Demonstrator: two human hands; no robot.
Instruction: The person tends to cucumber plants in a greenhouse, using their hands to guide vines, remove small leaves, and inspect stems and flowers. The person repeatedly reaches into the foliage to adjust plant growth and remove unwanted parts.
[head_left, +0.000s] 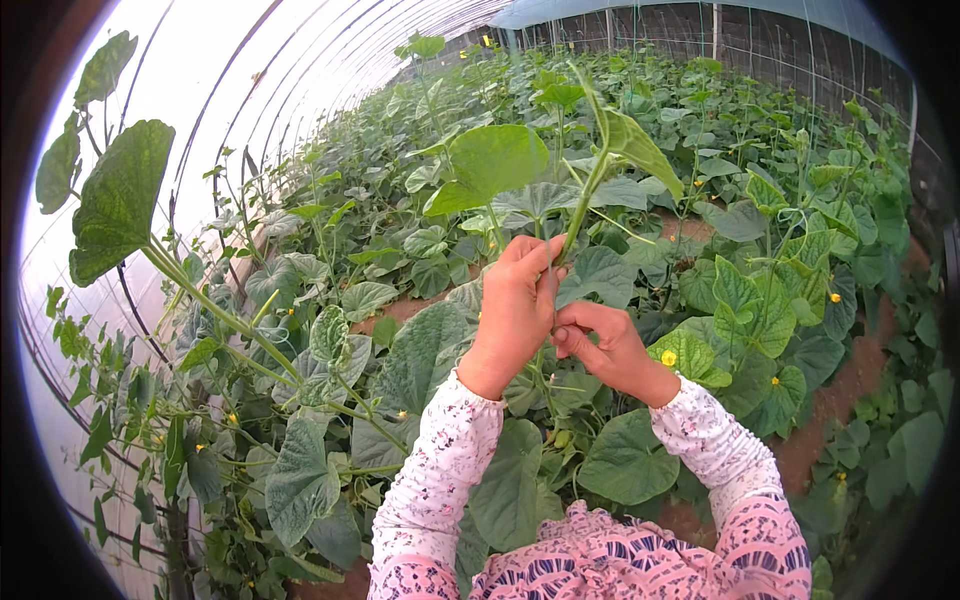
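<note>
My left hand (517, 304) is closed around the green stem of a climbing vine (583, 206), which looks like cucumber. The stem rises above the fist and carries a tilted, partly folded leaf (641, 146). A thin pale string (550, 262) comes down across my left fingers. Just below, my right hand (604, 341) touches the left one, its thumb and index finger pinched together on the string. The exact grip between the fingertips is partly hidden. Beneath both hands, the lower vine (546, 379) runs down among broad leaves.
Dense vines with yellow flowers (668, 358) fill the greenhouse. A long leafy stem (225, 315) leans out at left, beside the curved plastic wall (247, 97) and its hoops. Hanging strings (812, 82) stand at right. Brown soil (847, 397) shows between rows.
</note>
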